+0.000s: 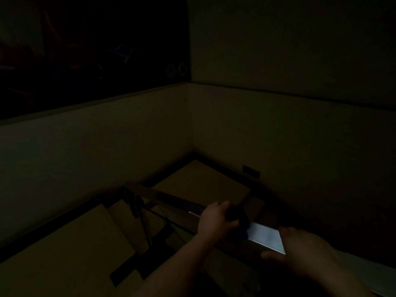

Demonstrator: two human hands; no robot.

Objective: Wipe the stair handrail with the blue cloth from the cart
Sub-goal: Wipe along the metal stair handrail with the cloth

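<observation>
- Filling most of the dim view, two pale walls (278, 129) are seen meeting in a corner at the far middle. A dark opening (85, 50) is set above the left one.
- Below the corner, a brown landing (201, 185) is seen. Brown steps (75, 243) with dark edging are laid out to its left and nearer.
- The handrail (265, 236) is run from the far left to the near right across the lower middle. One stretch of its top, between the two hands, is lit bright. Thin dark posts (137, 209) are seen under its far left end.
- The right hand (304, 249) is laid over the handrail at the near right, with the thumb on the near side. Whether its fingers are curled round the rail cannot be told in the dark.
- The left hand (214, 219) is placed farther along the rail. The blue cloth (236, 213) is gripped in it, fingers over the top and thumb below.
- The cloth is bunched into a dark wad and held against the handrail, just beside the lit stretch. A little blue is shown at its lower edge.
</observation>
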